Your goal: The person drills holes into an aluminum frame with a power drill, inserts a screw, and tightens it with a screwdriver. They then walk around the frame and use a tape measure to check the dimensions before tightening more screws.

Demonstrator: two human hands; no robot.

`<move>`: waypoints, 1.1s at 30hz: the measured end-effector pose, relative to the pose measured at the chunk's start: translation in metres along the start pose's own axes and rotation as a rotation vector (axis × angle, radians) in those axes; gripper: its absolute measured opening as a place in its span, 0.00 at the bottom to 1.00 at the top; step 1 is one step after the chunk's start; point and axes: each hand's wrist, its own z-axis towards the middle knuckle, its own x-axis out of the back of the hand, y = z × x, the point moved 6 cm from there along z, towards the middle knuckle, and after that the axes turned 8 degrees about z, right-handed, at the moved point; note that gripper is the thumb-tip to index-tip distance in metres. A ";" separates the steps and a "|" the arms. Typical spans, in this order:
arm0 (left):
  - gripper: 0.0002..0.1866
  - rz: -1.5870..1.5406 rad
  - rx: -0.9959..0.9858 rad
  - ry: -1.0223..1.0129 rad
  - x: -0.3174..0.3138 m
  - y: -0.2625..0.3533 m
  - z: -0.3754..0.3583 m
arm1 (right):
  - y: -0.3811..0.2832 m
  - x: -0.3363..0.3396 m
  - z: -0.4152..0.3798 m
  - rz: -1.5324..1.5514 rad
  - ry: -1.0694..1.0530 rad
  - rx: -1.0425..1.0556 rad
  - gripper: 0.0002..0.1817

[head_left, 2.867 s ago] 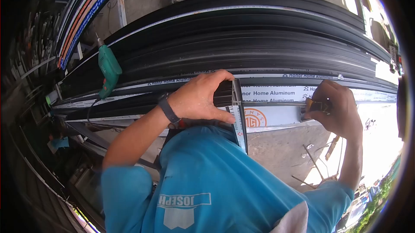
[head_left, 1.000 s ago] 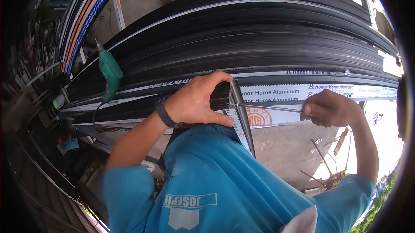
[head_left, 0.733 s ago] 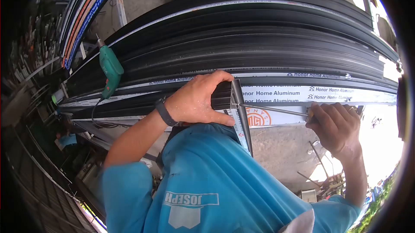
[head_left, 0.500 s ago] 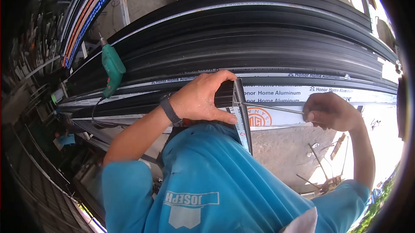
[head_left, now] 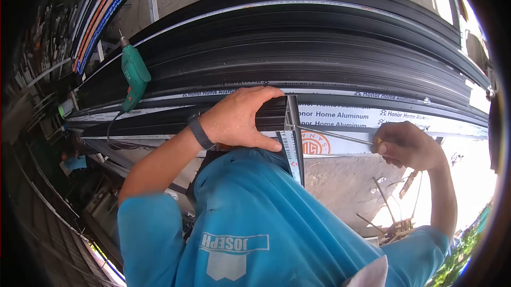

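My left hand (head_left: 234, 119) is closed around the end of a black aluminum profile (head_left: 274, 114), thumb on the near side and fingers over the far side. Across that end stands a second black profile (head_left: 295, 154) with printed film on it, reaching toward my shirt. My right hand (head_left: 407, 146) grips a screwdriver (head_left: 338, 135); its handle is mostly hidden in the fingers. The long thin shaft points left, and its tip meets the crosswise profile where the two pieces join. Whether it sits in a screw is too small to tell.
A green power drill (head_left: 134, 77) lies to the left on several long black profiles (head_left: 319, 47). A white film strip (head_left: 340, 114) printed with lettering runs beside the work. Striped profiles (head_left: 106, 18) stand at upper left. A wooden piece with rods (head_left: 399, 228) is on the concrete floor.
The view has shifted slightly, so the drill and profiles appear a little further left. Both hands keep their grips, and the screwdriver tip stays at the joint.
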 end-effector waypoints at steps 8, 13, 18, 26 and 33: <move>0.54 -0.038 -0.029 0.009 0.003 0.003 0.003 | 0.004 -0.013 -0.018 -0.895 0.561 0.853 0.16; 0.54 -0.001 0.049 -0.029 0.001 0.002 0.001 | 0.008 0.003 0.009 -0.085 -0.027 0.229 0.14; 0.54 -0.045 0.015 0.017 0.003 0.001 -0.001 | -0.005 -0.003 -0.017 -0.852 0.576 1.013 0.15; 0.54 0.085 0.039 -0.016 0.001 0.002 0.002 | 0.005 0.007 0.006 -0.117 -0.048 0.143 0.20; 0.52 0.045 0.009 -0.001 0.000 0.001 0.003 | -0.010 -0.009 -0.027 -1.070 0.694 1.072 0.16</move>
